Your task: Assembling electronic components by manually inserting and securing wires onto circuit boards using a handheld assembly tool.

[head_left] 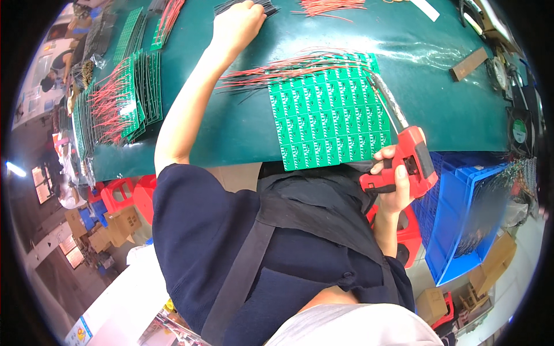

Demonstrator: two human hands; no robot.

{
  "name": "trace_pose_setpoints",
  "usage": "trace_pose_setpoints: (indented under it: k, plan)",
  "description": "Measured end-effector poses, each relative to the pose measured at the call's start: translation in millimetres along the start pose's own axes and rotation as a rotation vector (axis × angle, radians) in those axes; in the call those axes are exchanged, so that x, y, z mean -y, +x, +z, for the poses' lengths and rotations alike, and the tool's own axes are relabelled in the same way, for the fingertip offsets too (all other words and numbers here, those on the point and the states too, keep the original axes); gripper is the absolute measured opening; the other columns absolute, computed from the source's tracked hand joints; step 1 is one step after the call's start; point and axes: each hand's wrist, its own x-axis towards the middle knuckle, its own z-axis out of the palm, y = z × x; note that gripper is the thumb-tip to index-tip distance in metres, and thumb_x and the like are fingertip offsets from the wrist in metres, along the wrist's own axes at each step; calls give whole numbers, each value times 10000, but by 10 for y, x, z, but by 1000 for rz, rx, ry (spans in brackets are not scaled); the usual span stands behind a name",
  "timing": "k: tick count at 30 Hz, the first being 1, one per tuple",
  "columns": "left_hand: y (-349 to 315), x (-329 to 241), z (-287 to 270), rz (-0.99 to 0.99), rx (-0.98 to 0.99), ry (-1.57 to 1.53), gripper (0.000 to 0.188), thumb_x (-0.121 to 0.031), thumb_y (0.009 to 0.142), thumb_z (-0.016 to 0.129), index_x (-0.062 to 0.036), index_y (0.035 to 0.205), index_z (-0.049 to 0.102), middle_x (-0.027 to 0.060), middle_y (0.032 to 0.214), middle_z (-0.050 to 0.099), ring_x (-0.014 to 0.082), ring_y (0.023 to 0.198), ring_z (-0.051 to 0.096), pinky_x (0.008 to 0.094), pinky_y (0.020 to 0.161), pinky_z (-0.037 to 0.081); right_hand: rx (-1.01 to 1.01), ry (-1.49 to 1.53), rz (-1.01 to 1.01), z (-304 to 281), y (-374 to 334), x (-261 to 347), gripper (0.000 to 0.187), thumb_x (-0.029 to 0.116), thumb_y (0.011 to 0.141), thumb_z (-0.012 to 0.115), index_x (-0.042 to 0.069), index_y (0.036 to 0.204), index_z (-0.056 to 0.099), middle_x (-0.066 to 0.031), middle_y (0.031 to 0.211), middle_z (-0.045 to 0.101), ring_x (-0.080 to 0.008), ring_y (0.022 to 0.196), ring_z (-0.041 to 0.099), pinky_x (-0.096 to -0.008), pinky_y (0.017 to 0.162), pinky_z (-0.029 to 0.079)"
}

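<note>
Green sheeting covers your workbench [190, 121], and at its left stand wired boards [130, 98], red and black leads fanning out, which look finished. Next along, your left hand [239, 24] reaches to a bundle of dark wires [269, 8], fingers curled; whether they pinch one, you cannot be told from here. Loose red wires [332, 7] lie further right, apparently not yet used. Before you, the green circuit panel [329, 124] lies at the bench's near edge, red leads [277, 70] and some dark ones across its top row; the rows below look bare, so much seems left. At the right, your right hand [395, 187] wraps round the handle of a red soldering gun [412, 158], its tip by the panel's upper right corner.
</note>
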Motion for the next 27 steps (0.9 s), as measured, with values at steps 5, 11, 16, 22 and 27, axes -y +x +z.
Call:
trace_pose_setpoints:
  k: [5, 11, 16, 22, 27]
  plan:
    - [-34, 64, -5, 25, -65, 43, 151, -187, 832, 547, -72, 734, 542, 93, 759, 553, 268, 742, 595, 384, 620, 500, 1, -1, 3, -12, 5, -4, 429, 164, 847, 575, -82, 1173, 445, -186, 934, 598, -239, 768, 626, -302, 572, 556]
    - [-56, -292, -341, 77, -216, -249, 87, -149, 823, 568, -75, 867, 575, 104, 817, 594, 272, 762, 611, 380, 647, 504, 3, -35, 85, 4, 13, 15, 639, 198, 834, 599, -89, 1331, 318, -169, 937, 604, -229, 789, 633, -303, 595, 558]
    - [-340, -872, -437, 397, -124, -480, 213, -103, 777, 603, -108, 987, 567, 75, 863, 605, 264, 766, 606, 359, 629, 508, -28, -119, 49, 118, 82, 32, 506, 189, 832, 549, -112, 1221, 429, -187, 905, 601, -244, 757, 627, -295, 576, 548]
    - [-507, -917, -193, 439, -182, -442, 228, -90, 734, 626, -77, 962, 624, 44, 824, 605, 203, 740, 612, 307, 601, 509, -11, -146, 120, 129, 110, 42, 593, 197, 830, 567, -102, 1300, 362, -169, 906, 598, -217, 744, 622, -301, 586, 550]
    - [-516, -921, -154, 442, -203, -435, 254, -87, 725, 622, -84, 979, 626, 34, 812, 589, 188, 731, 602, 290, 585, 507, 18, -98, 193, 123, 108, 13, 554, 147, 839, 597, -75, 1300, 384, -156, 912, 604, -199, 752, 628, -318, 615, 561]
